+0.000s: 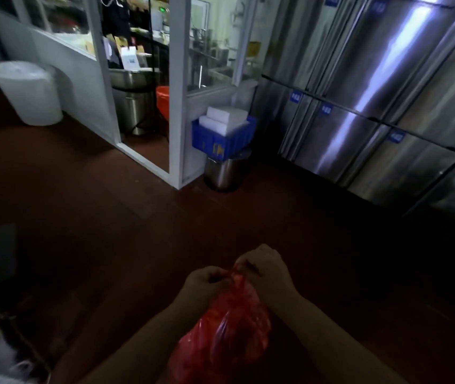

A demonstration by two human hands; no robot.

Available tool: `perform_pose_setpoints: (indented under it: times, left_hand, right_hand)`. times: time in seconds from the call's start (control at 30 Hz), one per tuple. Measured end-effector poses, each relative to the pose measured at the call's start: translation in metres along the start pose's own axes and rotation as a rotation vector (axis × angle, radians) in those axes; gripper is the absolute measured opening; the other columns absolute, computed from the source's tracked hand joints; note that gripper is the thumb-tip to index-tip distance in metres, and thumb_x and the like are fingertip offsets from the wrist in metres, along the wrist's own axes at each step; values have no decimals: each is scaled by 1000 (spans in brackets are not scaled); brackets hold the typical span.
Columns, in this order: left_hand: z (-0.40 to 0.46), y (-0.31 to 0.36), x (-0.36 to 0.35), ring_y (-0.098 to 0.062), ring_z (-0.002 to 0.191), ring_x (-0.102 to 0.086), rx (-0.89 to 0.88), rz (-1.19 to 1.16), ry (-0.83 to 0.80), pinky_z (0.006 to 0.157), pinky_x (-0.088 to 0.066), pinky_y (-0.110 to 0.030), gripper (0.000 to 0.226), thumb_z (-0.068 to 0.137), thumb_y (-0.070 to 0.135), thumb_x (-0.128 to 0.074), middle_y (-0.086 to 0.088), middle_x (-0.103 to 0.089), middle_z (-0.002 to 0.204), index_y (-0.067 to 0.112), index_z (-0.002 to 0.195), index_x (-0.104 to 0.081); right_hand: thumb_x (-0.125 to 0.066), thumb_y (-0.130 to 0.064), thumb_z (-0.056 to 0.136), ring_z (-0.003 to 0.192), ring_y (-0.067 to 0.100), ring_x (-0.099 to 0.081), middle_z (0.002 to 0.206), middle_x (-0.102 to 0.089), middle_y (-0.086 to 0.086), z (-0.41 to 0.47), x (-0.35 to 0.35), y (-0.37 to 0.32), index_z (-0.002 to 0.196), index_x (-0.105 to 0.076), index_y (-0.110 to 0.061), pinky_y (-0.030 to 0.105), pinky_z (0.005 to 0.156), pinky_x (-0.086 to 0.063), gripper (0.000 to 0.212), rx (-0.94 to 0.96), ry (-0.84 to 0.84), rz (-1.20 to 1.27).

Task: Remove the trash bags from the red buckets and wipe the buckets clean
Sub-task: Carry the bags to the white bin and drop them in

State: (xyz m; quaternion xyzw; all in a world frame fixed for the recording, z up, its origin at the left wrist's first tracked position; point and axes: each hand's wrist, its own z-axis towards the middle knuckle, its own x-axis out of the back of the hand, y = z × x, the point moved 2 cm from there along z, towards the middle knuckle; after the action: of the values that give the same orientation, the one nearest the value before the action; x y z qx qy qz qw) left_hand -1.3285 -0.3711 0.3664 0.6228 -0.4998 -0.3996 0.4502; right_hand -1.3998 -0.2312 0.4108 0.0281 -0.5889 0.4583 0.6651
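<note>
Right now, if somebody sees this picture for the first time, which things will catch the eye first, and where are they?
First the red bag at the bottom centre, its neck gripped by the left hand and right hand. Next the shiny steel fridges along the right wall. Then the blue crate holding white boxes, sitting on a steel bin in the middle.

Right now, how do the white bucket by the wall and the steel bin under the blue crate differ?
The white bucket looks like pale matte plastic; the steel bin is shiny metal. The bucket stands in the open against the left wall with nothing on top, while the bin sits at the partition corner with the blue crate resting on it. The bucket appears larger, the bin smaller. Both are round, upright and on the dark floor.
</note>
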Motion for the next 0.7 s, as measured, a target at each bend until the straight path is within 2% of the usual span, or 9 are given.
perform_pose_setpoints:
  times: [0.07,0.17,0.3,0.43,0.53,0.6,0.7]
  left_hand:
    - [41,17,16,-11,66,-64,44,-69,40,59,-50,-20,15,84,0,-63,2,-69,67,13,78,-68]
    - [105,42,41,-13,61,-59,72,-127,62,57,-48,-23,20,82,-4,-60,-2,-64,63,11,71,-67]
    - [194,80,74,-9,54,-54,23,-161,151,52,-43,-19,18,83,-4,-57,-2,-57,58,6,69,-61]
    - [273,113,122,-11,55,-50,35,-182,325,53,-41,-21,16,86,1,-58,-4,-54,60,7,70,-59]
    - [319,129,167,-14,58,-52,45,-167,472,57,-41,-25,15,86,1,-59,-6,-57,63,7,73,-61]
    - [347,134,201,-13,60,-53,49,-158,553,59,-42,-25,14,85,-3,-59,-4,-59,64,7,74,-61]
    - [392,139,258,-11,60,-53,49,-152,650,57,-44,-22,14,85,-6,-58,-4,-59,65,5,77,-61]
  right_hand:
    - [-54,-30,76,76,-2,-47,75,-59,-22,51,-9,18,76,-72,-25,13,68,-35,18,24,24,5]
    - [-52,-34,75,78,4,-49,76,-61,-12,136,-35,46,73,-72,-27,17,70,-38,22,70,-17,68]
    - [-57,-37,76,79,0,-54,76,-53,-18,249,-71,71,77,-73,-24,9,70,-37,21,124,-123,179]
    - [-65,-24,78,77,1,-59,77,-61,-15,358,-98,84,77,-71,-21,15,72,-45,7,202,-196,287]
    - [-69,-18,82,80,1,-61,83,-67,-12,442,-118,98,83,-71,-20,12,70,-44,3,237,-225,284]
    - [-68,-19,84,82,2,-62,87,-69,-9,490,-139,102,86,-71,-19,12,70,-43,3,273,-293,236]
    - [-64,-24,87,85,3,-62,91,-70,-9,557,-180,101,90,-71,-21,19,74,-48,8,317,-395,172]
